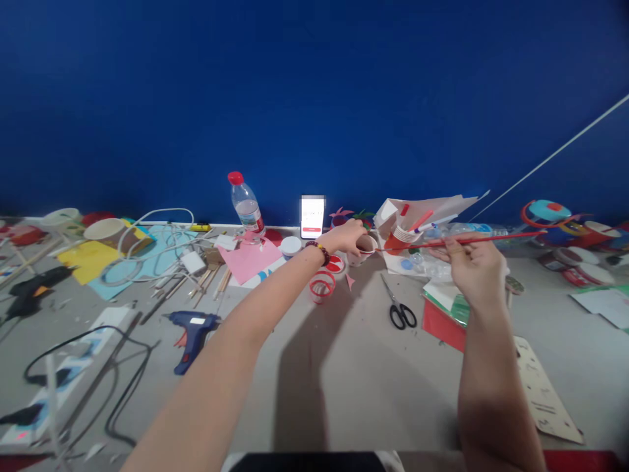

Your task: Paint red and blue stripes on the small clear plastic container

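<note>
My left hand [350,237] reaches forward and grips a paper cup [362,255] by its rim, with its mouth facing toward me. A thin red paintbrush [501,238] is pinched in my right hand [476,265]; it lies nearly level. Its left end points to the cup's rim, but I cannot tell whether they touch. Just below my left hand stands a small clear tub [322,288] with red around its walls. A red-smeared round lid [335,263] lies between tub and cup. Black-handled scissors [401,314] rest on the table below the paintbrush.
A lit phone [312,216] and a plastic bottle [247,206] stand along the blue wall. On the left are a blue glue gun [194,334], a power strip [73,373] and tangled cables. Stacked cups with pens [400,236] stand right of the held cup; coloured paper [442,324] lies nearer me.
</note>
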Motion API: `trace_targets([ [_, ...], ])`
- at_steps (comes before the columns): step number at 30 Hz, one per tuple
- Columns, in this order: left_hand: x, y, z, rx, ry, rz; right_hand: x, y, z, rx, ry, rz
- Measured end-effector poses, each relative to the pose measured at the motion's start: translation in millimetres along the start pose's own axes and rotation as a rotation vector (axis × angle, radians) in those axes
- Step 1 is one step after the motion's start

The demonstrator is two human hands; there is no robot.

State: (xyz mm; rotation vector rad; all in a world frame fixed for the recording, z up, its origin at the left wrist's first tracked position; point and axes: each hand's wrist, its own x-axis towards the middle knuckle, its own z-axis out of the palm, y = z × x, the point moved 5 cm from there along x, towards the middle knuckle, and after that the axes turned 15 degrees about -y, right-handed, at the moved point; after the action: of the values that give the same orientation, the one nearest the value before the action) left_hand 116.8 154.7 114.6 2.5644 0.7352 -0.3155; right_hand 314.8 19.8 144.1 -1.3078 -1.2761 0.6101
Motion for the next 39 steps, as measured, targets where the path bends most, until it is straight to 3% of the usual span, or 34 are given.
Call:
trace_targets([
  [5, -1.1, 0.5, -0.5, 0.006, 0.0, -0.005, 0.9, 0.5, -2.7, -0.008, 0.043, -0.008],
  [11, -0.7, 1.1, -0.1, 0.018, 0.005, -0.016, -0.5, 1.4, -8.3, 0.049, 0.181, -0.056],
  [19, -0.8, 3.2, -2.1, 0.075, 0.026, -0.056, 4.4, 26.6, -5.4, 0.128, 0.313, -0.047],
  [27, 6.4, 2.6, -1.8, 0.144, -0.008, -0.102, 10.4, 43.6, 3.9, 0.109, 0.256, 0.028],
  [39, 5.5, 4.1, -1.3, 0.142, -0.009, -0.107, 7.7, 27.1, 3.4, 0.055, 0.25, 0.062],
])
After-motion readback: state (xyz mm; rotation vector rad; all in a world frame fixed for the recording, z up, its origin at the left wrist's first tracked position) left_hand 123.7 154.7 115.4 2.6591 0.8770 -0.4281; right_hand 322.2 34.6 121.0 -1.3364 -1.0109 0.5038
